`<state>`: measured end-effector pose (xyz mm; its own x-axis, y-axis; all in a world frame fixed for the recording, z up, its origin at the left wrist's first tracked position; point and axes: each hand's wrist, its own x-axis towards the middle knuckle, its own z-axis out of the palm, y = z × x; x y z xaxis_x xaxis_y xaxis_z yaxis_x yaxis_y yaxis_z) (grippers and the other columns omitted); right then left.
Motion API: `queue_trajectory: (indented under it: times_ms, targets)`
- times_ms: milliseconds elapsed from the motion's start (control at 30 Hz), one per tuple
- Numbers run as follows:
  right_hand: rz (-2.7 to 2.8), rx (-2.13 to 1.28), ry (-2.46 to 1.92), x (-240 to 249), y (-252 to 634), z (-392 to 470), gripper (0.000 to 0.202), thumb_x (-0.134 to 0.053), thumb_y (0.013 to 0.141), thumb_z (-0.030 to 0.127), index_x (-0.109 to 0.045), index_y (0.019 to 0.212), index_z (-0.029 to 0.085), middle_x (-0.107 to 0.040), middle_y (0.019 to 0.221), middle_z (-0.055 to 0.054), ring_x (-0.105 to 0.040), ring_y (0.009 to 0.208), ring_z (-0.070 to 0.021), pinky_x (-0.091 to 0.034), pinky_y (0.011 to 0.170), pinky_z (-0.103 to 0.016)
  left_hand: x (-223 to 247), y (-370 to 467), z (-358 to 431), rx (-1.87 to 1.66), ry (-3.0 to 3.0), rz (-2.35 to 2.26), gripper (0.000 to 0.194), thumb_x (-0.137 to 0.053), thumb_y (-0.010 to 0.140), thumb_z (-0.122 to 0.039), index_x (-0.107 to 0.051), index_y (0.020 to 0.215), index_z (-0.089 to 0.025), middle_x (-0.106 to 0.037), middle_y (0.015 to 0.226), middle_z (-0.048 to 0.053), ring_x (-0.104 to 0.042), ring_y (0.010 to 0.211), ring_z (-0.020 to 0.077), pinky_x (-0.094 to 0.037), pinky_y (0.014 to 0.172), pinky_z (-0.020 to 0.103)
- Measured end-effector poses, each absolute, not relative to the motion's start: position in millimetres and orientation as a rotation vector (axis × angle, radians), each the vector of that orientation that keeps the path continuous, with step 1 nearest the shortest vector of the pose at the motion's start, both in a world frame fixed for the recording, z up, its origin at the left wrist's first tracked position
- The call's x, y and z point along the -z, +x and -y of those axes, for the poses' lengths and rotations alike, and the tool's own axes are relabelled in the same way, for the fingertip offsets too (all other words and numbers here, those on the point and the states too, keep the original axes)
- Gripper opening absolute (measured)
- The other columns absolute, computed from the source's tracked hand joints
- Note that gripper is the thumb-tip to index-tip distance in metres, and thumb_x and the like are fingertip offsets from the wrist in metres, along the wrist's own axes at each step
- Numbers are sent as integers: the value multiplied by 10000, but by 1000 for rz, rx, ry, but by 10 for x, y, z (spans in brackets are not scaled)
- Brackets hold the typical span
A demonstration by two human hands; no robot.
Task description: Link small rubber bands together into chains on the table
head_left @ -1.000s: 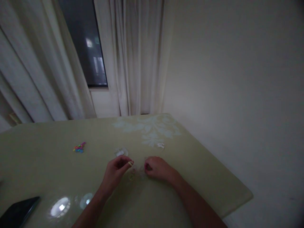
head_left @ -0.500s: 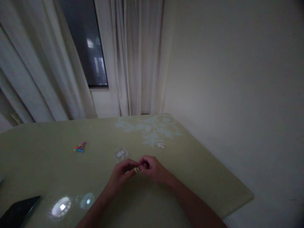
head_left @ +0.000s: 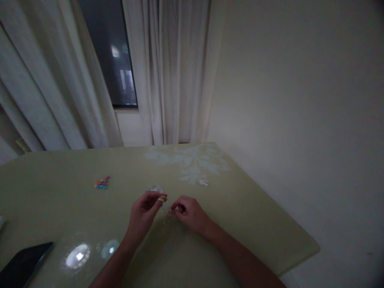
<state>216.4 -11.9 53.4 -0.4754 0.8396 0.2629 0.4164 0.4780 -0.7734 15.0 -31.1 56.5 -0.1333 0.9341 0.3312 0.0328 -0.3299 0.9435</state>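
My left hand (head_left: pixel 145 212) pinches a small yellowish banded object (head_left: pixel 162 198) between thumb and fingertips, above the table. Just to its right, the fingers of my right hand (head_left: pixel 190 214) are pressed together at a small clear, pinkish item (head_left: pixel 170 213), too blurred to name. The two hands are apart. Behind my left hand lies a clear plastic piece (head_left: pixel 156 188), partly covered by the fingers. A small white item (head_left: pixel 204 182) lies on the table beyond my right hand.
The greenish table (head_left: pixel 72 168) has a pale floral pattern at the back. A pile of small colourful pieces (head_left: pixel 102 183) lies at the left. A dark flat device (head_left: pixel 25 264) sits at the lower left. Curtains and a wall stand behind and to the right.
My left hand has moved left and slightly up with the yellowish object, away from my right hand. The clear plastic piece behind it is now more covered. My right hand has barely moved.
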Motion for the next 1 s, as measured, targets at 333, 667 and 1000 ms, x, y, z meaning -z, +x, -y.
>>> queue_trajectory:
  times_ms: [333,667,1000]
  targets:
    - [2680,-411,-1050,-508,2049,238,160,-652,920,255,-730,1022,160,-707,1013,-81,-650,845,-193,-454,762,-272,-606,162,303,-1594,1353,-1179,232,-850,748,-395,-788,846,-193,-810,785,48,-766,698,188,-628,670,265]
    - [2337,-628,-1040,-488,2114,172,88,-638,859,217,-643,930,166,-637,891,-35,-565,773,-168,-416,709,-271,-559,160,293,-1540,1383,-1138,197,-852,749,-368,-771,798,-196,-809,767,42,-755,690,173,-611,665,238]
    - [1858,-1075,-824,-593,2181,153,133,-582,917,314,-545,873,194,-454,721,52,-398,638,-113,-334,589,-233,-511,273,326,-1366,1373,-916,208,-854,778,-390,-786,817,-197,-828,987,93,-780,888,228,-619,819,311]
